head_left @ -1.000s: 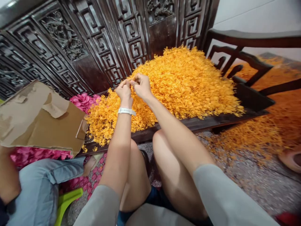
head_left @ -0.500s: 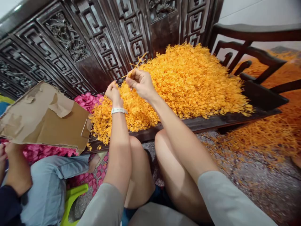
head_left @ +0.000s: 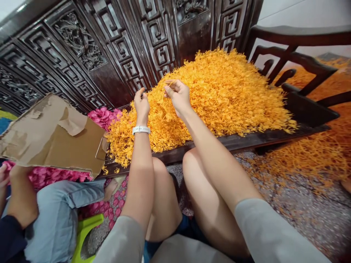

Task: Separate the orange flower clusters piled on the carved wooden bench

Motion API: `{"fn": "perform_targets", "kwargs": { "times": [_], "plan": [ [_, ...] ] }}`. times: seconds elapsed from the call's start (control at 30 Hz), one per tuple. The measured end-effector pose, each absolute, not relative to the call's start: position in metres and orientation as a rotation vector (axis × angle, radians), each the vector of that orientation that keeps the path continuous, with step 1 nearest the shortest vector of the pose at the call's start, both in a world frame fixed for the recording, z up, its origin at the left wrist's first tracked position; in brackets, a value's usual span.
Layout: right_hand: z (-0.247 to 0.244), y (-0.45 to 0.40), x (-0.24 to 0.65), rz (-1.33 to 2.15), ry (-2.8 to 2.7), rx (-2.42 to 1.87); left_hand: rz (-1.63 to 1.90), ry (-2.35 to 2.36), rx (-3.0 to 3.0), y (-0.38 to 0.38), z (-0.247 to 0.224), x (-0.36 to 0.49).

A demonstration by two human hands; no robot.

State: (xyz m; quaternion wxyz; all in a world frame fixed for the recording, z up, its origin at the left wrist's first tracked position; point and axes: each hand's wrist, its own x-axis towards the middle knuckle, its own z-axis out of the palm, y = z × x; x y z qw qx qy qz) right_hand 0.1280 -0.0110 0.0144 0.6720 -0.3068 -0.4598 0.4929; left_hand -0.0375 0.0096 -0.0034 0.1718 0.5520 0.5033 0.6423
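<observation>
My left hand, with a pale watch band on its wrist, is raised in front of the heap of small orange artificial flowers. Its thumb and forefinger are bent with a gap between them, and nothing shows in it. To its right, my right hand is closed in a pinch on a thin orange plastic stem, above the heap's left part. Orange flowers behind the fingers blend with the stem, so its ends are hard to make out.
The heap lies on a dark carved wooden bench. At left stand a torn cardboard piece and pink flowers. A person in jeans sits there by a green stool. Orange stems cover the floor at right.
Both hands have moved to the right, the right one also slightly down. The branching orange piece that stuck up from my right hand no longer shows there; a thin stem does.
</observation>
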Motion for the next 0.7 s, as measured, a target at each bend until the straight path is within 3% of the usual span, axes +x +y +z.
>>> {"fn": "perform_targets", "kwargs": {
  "times": [0.2, 0.53, 0.7],
  "plan": [
    [0.006, 0.002, 0.13, 1.078, -0.995, -0.658, 1.349, 1.136, 1.869, -0.019, 0.016, -0.01],
    [-0.001, -0.004, 0.13, 0.837, -1.443, -0.869, 1.685, 1.238, 1.501, 0.004, 0.0, -0.017],
    [0.035, -0.044, 0.116, 0.933, -1.721, -0.59, 1.827, 1.384, 1.048, 0.025, -0.03, -0.035]
  ]
}}
